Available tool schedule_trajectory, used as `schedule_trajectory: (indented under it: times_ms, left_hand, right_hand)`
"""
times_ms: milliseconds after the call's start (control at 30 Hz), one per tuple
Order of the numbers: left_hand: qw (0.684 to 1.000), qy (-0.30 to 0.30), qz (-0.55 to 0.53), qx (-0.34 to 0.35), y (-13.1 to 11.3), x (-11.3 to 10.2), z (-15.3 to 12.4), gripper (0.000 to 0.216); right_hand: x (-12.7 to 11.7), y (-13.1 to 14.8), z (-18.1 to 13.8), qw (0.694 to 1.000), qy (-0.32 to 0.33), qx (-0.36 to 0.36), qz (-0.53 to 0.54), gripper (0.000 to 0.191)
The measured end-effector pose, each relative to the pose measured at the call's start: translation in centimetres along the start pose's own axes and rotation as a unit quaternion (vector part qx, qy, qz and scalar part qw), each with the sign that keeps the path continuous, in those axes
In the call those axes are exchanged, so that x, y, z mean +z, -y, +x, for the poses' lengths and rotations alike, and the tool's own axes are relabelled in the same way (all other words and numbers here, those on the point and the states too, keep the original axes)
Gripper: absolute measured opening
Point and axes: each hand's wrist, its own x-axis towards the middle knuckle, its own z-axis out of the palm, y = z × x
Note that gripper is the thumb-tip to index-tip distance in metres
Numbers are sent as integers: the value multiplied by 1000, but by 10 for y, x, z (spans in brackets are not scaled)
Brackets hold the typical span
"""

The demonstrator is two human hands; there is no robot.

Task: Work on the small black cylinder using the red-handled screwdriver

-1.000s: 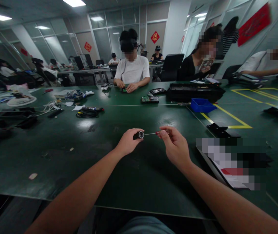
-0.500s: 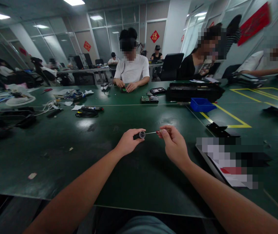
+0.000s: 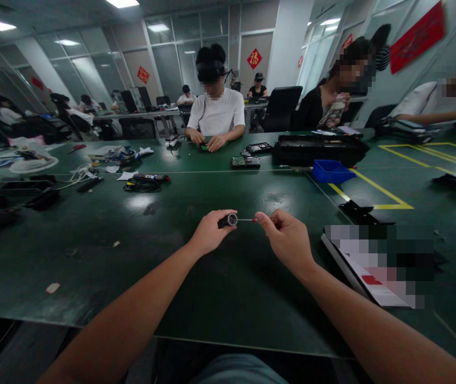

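In the head view, my left hand [image 3: 208, 233] is closed round a short black cylinder [image 3: 232, 220] whose round, open-looking end with a pale rim faces me. I cannot make out its exact kind. My right hand [image 3: 289, 237] grips a screwdriver [image 3: 247, 220] by its red handle, which the fingers mostly cover. The thin metal shaft points left, and its tip meets the cylinder's rim; whether it goes inside I cannot tell. Both hands are above the green table [image 3: 212, 298], near its middle.
Across the table a person in a white shirt [image 3: 222, 109] handles a small green part. A circuit board [image 3: 246, 161], a long black casing [image 3: 319, 151] and a blue bin [image 3: 333, 172] lie beyond my hands. Coiled black cable [image 3: 143, 184] is left, a partly blurred box [image 3: 351, 266] right.
My right hand has turned about the screwdriver handle, its thumb now further forward along it. The cylinder's end has shifted very slightly. At the right, a seated person's held item has moved.
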Motion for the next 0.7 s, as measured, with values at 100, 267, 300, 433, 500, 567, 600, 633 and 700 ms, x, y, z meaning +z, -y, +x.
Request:
schedule_trajectory:
  times_ms: [100,267,300,433,500,567,600,633,700]
  left_hand:
    - [1000,6,5,4,1,0,0,42]
    - [1000,7,8,9,1,-1,-1,40]
    - [1000,6,8,9,0,-1,-1,40]
    - [1000,1,5,8,-2,-2,0,39]
    - [1000,2,5,9,-1,-2,0,38]
    - [1000,2,6,14,0,-1,0,39]
    - [1000,2,6,15,1,-1,0,39]
    - [1000,1,6,17,1,-1,0,39]
    - [1000,-1,5,17,2,-2,0,39]
  right_hand:
    - [0,1,0,1000,-2,-17,-1,50]
    - [0,-1,-1,999,15,-36,-1,40]
    - [0,-2,-1,999,19,-40,-1,39]
    - [1,-3,-1,998,30,-50,8,30]
    - [2,-4,-1,997,42,-55,22,25]
    - [3,-4,-1,995,60,-63,44,19]
    - [3,-4,-1,994,70,-69,54,17]
    - [3,-3,-1,992,80,-77,61,15]
    - [2,-2,-2,989,96,-92,62,14]
